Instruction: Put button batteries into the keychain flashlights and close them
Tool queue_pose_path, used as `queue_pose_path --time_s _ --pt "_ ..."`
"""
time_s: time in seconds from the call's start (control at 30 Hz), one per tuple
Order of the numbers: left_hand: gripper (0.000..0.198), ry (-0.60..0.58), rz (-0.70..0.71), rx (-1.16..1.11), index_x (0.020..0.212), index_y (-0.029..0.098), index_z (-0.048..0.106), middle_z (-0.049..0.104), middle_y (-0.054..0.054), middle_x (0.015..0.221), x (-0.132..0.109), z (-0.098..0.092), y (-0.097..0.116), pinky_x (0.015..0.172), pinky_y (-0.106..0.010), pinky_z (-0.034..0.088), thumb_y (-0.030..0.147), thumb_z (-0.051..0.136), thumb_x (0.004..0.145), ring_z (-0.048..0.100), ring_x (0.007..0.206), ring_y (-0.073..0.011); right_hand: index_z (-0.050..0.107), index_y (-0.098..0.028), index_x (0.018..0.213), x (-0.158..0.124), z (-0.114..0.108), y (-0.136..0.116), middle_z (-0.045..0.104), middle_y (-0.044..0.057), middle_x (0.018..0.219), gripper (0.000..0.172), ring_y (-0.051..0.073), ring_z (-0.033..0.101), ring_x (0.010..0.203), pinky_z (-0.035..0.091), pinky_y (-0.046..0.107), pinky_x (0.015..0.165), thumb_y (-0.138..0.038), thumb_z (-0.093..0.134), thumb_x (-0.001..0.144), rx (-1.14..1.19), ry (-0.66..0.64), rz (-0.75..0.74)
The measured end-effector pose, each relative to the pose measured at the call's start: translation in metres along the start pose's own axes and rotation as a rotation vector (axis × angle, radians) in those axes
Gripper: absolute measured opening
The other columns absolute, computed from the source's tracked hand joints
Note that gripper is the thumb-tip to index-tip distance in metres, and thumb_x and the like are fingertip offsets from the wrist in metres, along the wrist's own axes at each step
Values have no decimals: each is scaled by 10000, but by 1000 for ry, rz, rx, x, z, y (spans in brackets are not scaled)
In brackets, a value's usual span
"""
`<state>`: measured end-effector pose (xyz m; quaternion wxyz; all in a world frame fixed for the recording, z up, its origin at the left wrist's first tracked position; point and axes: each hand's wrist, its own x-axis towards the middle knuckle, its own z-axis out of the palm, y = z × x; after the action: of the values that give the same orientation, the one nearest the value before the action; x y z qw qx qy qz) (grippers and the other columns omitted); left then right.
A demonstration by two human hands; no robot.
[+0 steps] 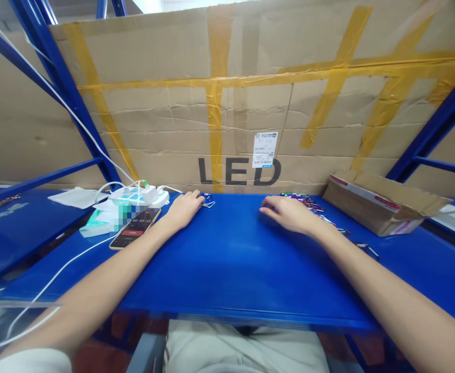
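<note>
My left hand (187, 208) rests on the table near its back edge, fingers bent down and pressed around the near end of a small blue item with a metal clip or ring (208, 201). Its fingertips are partly hidden behind the hand. To the right, my right hand (285, 212) hovers low over the table, fingers loosely bent and apart, with nothing visible in them. Just beyond and beside it lies a row of small coloured items with metal rings (314, 207), partly covered by that hand. One dark piece with a ring (367, 250) lies nearest my right forearm.
A long open cardboard box (375, 204) stands on the right of the blue table (231, 269). At left are a phone (136, 228) with a running timer, a white power strip (140, 195), a tissue pack (101, 220) and white cables. A taped cardboard wall (165, 124) closes the back.
</note>
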<state>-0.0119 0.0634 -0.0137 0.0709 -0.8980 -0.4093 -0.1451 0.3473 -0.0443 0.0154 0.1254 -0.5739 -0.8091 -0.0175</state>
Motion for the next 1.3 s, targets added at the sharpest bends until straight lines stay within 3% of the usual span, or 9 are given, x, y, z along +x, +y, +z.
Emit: queue_pose_path --time_s 0.23,0.37,0.47,0.6,0.8,0.97,1.13,1.3 --pt "279 -24 -31 102 1231 176 667 636 -151 1196 4 2 14 936 -442 543 223 413 1123 636 1078 -314 741 -224 1048 -16 -38 53 828 107 977 379 294 752 894 454 343 700 -502 487 1086 -68 161 260" --pt "286 -39 -32 141 1231 198 681 644 -138 1226 3 2 16 929 -418 552 214 414 1130 636 1131 -307 752 -210 1009 -25 -52 77 818 120 934 410 295 734 871 457 359 703 -509 475 1053 -72 183 338" --pt "310 -53 -15 143 1268 205 693 661 -127 1275 2 4 14 963 -411 557 198 417 1128 652 1168 -296 754 -216 940 -31 -60 90 803 99 871 337 280 717 821 459 359 706 -471 540 988 -37 69 354" --pt "359 -60 -6 138 1411 184 661 664 -134 1393 3 8 7 1046 -412 552 218 442 1128 686 1214 -288 737 -230 853 -38 -64 103 787 56 846 234 247 702 798 466 335 709 -446 648 873 130 -146 263" --pt "405 -59 -33 130 1429 170 679 648 -143 1511 6 14 -3 1118 -442 533 329 436 1145 686 1291 -317 706 -247 796 -39 -60 93 710 17 747 304 235 646 745 445 323 671 -539 780 752 296 -373 182" --pt "446 -56 -49 108 1480 192 660 614 -140 1571 4 14 -1 1110 -485 538 361 410 1151 682 1308 -349 738 -248 852 -33 -46 80 707 21 760 331 234 628 718 419 315 626 -492 839 652 311 -526 155" --pt "443 -39 -54 82 1491 217 653 576 -140 1597 2 13 1 1118 -507 523 379 430 1145 671 1306 -358 716 -228 839 -30 -35 75 661 12 694 286 211 591 649 369 307 581 -440 817 677 251 -577 152" --pt "376 61 -43 -46 1373 219 710 637 -145 1447 -3 11 4 1120 -509 510 409 517 1111 658 1280 -348 678 -231 859 -27 -35 60 677 25 771 190 211 596 707 388 308 622 -394 732 778 195 -531 109"
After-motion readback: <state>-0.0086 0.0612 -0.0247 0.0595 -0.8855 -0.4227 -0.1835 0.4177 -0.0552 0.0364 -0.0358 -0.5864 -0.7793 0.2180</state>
